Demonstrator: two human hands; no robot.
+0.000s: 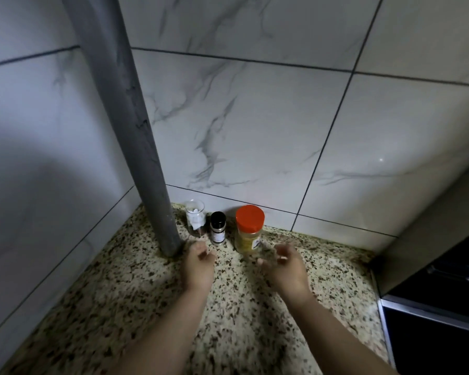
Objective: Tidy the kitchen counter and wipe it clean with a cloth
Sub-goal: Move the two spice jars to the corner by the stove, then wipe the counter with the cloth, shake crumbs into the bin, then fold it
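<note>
The marbled wall tiles (255, 117) filled most of my view, meeting in a corner where a grey pipe (136, 136) ran down, leaning slightly in the wide lens, to meet the speckled granite tabletop (136, 299). A dark appliance (439, 307) edged the tabletop on the right. My right hand (284, 266) hovered over the stone just in front of the jars, its fingers loosely spread and holding nothing, with a ring on one finger. My left hand (199, 263) hung near the foot of the pipe, fingers loosely curled around nothing. Three containers stood upright in a row against the back wall, their long axes vertical and caps pointing up. The orange-lidded jar (249, 230) of yellowish powder stood rightmost, just beyond my right fingertips; its label faced partly toward me, but the print was too blurred to read. The black-capped spice bottle (217, 230) stood in the middle, its pale label likewise unreadable. The clear jar (195, 219) stood leftmost, just beside the pipe, with a white patch on it that I could not make out.
</note>
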